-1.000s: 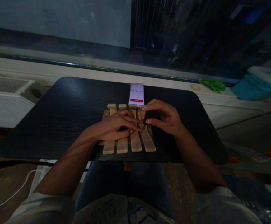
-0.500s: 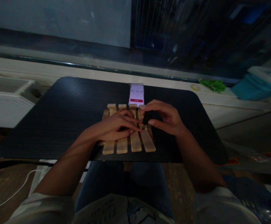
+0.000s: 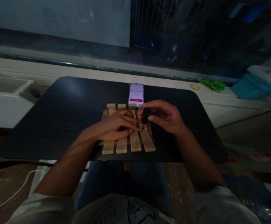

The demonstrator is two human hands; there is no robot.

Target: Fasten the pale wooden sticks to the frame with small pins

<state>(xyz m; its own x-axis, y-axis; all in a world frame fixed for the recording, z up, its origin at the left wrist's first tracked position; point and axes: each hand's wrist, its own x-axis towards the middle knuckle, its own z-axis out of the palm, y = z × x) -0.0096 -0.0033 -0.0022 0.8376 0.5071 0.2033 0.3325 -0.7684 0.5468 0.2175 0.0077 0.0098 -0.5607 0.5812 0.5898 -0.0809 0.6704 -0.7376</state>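
My right hand grips a stubby screwdriver by its black handle, fingers and thumb around it. Its shaft points down at the rightmost of several wooden slats. Across the slats lies my left hand, fingers stretched toward the screwdriver's tip, index and middle fingertips beside it. Whether a screw sits under the tip is too small to tell. The slats lie side by side, with crosswise wooden pieces partly showing underneath.
The slats rest on a black table. A phone showing a timer lies just behind them. On the windowsill are a tape roll, green cloth and a teal container. A radiator stands at left.
My right fingers have shifted around the screwdriver handle, which now shows more and stands a little more upright. My left hand and the slats have stayed nearly still.
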